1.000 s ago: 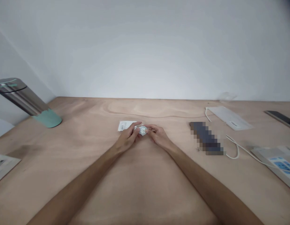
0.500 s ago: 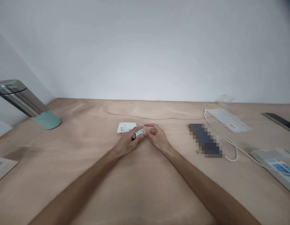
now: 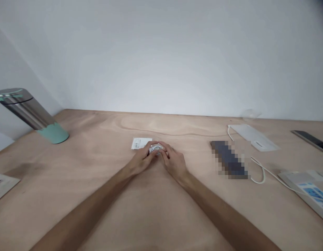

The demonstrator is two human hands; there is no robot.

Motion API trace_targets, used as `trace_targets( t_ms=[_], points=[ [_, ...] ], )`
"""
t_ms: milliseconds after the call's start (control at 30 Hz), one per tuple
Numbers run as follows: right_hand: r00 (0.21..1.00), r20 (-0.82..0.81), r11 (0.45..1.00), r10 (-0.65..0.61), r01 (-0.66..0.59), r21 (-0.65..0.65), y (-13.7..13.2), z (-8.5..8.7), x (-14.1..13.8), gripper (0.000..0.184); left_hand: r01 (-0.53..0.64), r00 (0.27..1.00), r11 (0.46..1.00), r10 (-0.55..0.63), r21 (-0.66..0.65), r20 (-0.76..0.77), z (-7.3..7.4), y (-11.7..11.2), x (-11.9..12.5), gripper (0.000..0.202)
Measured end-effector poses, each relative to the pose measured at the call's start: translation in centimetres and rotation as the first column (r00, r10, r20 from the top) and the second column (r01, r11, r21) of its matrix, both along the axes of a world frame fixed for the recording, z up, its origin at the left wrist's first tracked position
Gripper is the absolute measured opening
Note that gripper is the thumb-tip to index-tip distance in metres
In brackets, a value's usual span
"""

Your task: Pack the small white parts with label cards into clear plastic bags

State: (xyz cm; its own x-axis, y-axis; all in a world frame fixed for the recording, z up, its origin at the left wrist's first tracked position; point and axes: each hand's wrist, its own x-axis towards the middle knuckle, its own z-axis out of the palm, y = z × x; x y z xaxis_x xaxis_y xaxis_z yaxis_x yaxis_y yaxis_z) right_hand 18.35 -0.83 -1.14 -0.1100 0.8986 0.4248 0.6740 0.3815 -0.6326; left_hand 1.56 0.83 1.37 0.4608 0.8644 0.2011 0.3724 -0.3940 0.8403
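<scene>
While left hand (image 3: 141,157) and right hand (image 3: 174,162) clasp small round white device (image 3: 156,149) between them, device sits partly hidden, just in front of white paper card (image 3: 140,143), above middle of plywood tabletop (image 3: 98,139). Both hands gripping, neither released. Step in hand seems to be close handling or turning of device; next move likely calls for hands easing apart to expose its face. Compared with half-second-earlier view, right hand no longer open, now closed on device.

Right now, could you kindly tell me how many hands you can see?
2: the left hand and the right hand, both meeting around a small round white object; no others show.
</scene>
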Motion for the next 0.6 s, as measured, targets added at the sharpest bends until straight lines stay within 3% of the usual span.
trace_targets(
  t_ms=[100, 267, 433, 600],
  points=[
    [1.000, 0.031, 1.000, 0.002, -0.002, 0.013, -0.06, -0.17, -0.04, 0.037, 0.009, 1.000, 1.000, -0.009, 0.010, 0.010, 0.07, -0.03, 0.00, 0.043],
    [0.995, -0.096, 0.999, 0.017, -0.014, 0.036, -0.14, -0.03, 0.07, 0.036, -0.023, 0.999, 0.996, 0.026, -0.088, 0.024, 0.34, -0.23, -0.10, 0.045],
    [0.969, -0.245, 0.995, 0.040, -0.015, 0.103, -0.21, 0.12, 0.09, 0.034, -0.005, 0.982, 0.982, 0.040, -0.187, 0.182, 0.63, -0.27, -0.14, 0.041],
    [0.850, -0.527, 0.996, 0.024, -0.066, -0.062, 0.36, 0.36, 0.19, 0.044, 0.051, 0.948, 0.952, 0.048, -0.300, 0.316, 0.62, 0.14, -0.19, 0.036]
  ],
)
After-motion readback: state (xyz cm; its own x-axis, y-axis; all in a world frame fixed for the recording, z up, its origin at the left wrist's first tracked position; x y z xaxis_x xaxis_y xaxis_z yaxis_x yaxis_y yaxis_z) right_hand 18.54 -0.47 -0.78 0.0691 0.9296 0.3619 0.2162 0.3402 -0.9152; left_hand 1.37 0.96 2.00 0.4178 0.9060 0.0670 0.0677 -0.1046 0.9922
